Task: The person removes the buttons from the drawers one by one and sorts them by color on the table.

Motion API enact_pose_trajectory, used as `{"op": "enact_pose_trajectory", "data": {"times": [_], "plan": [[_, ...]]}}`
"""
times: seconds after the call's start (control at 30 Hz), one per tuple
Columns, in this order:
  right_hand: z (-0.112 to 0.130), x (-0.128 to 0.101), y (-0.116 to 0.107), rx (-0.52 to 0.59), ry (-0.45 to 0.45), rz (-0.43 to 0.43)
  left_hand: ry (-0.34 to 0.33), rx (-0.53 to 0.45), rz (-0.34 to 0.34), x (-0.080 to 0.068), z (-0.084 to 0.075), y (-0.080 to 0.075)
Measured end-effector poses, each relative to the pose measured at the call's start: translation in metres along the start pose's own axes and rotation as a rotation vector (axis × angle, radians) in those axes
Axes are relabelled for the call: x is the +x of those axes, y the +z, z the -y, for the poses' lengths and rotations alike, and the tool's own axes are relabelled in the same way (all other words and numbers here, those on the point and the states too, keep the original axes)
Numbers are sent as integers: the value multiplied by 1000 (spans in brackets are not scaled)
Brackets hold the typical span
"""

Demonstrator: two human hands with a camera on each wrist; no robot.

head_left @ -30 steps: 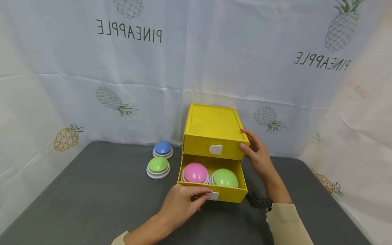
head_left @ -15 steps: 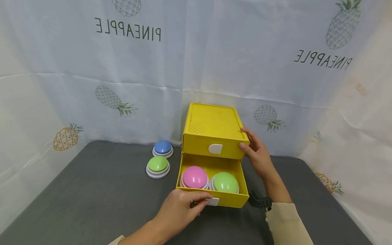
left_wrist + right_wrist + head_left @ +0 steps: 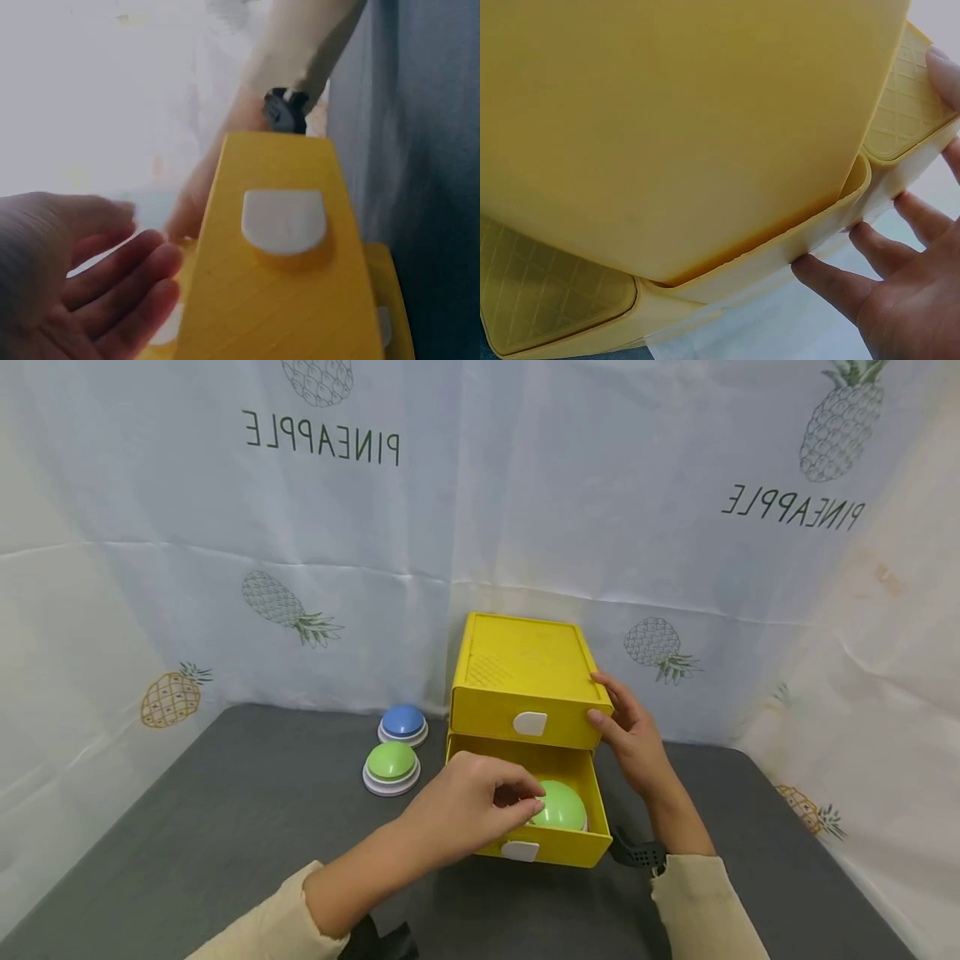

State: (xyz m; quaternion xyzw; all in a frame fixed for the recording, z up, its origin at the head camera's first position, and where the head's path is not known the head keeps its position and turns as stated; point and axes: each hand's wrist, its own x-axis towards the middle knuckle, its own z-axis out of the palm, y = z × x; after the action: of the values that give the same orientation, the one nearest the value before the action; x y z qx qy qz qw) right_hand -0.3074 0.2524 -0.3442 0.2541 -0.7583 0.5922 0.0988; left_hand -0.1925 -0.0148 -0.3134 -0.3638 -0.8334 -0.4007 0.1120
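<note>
A small yellow two-drawer box (image 3: pixel 540 652) stands at the back of the table, its lower drawer (image 3: pixel 566 847) pulled out. Inside that drawer sits a green dome button (image 3: pixel 564 807). The pink one is hidden behind my left hand (image 3: pixel 472 802), which hovers over the drawer's left part. The left wrist view shows those fingers (image 3: pixel 124 281) loosely bent, holding nothing, beside the drawer front with its white handle (image 3: pixel 283 221). My right hand (image 3: pixel 636 747) touches the box's right front corner, thumb on the front; its fingers (image 3: pixel 832 289) reach along the yellow side with tips against it.
Left of the box, a blue dome button (image 3: pixel 402 720) and another green button (image 3: pixel 391 762) sit on the dark grey table (image 3: pixel 247 827). A pale curtain (image 3: pixel 405 527) printed with pineapples hangs close behind. A black strap (image 3: pixel 637 853) is on the right wrist.
The lower drawer has slid out a little towards me. My left hand has let go of its white handle and risen over the drawer. The right hand stays at the box corner.
</note>
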Motion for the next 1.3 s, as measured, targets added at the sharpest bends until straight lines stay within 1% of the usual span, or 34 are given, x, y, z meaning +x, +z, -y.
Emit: {"op": "enact_pose_trajectory", "data": {"times": [0.03,0.07,0.13,0.23,0.33,0.4,0.57,0.8,0.97,1.07,1.3], "plan": [[0,0,0,3,2,-1,-56,-31,54,6,1,0],[0,0,0,5,3,-3,-99,-48,98,11,3,1],[0,0,0,8,6,-5,-156,-57,168,21,8,4],[0,0,0,4,7,-8,-200,-43,237,34,14,12],[0,0,0,2,9,-4,-219,-11,274,43,18,19],[0,0,0,6,12,0,-226,15,291,47,21,23],[1,0,-1,20,10,4,-213,87,329,56,26,26],[0,0,-2,36,-10,18,-204,69,394,58,36,29],[-1,0,-2,27,-28,18,-194,96,436,58,38,30],[-2,0,-2,20,-38,15,-182,104,443,58,37,30],[-2,0,-1,29,-42,21,-182,89,422,56,35,28]]}}
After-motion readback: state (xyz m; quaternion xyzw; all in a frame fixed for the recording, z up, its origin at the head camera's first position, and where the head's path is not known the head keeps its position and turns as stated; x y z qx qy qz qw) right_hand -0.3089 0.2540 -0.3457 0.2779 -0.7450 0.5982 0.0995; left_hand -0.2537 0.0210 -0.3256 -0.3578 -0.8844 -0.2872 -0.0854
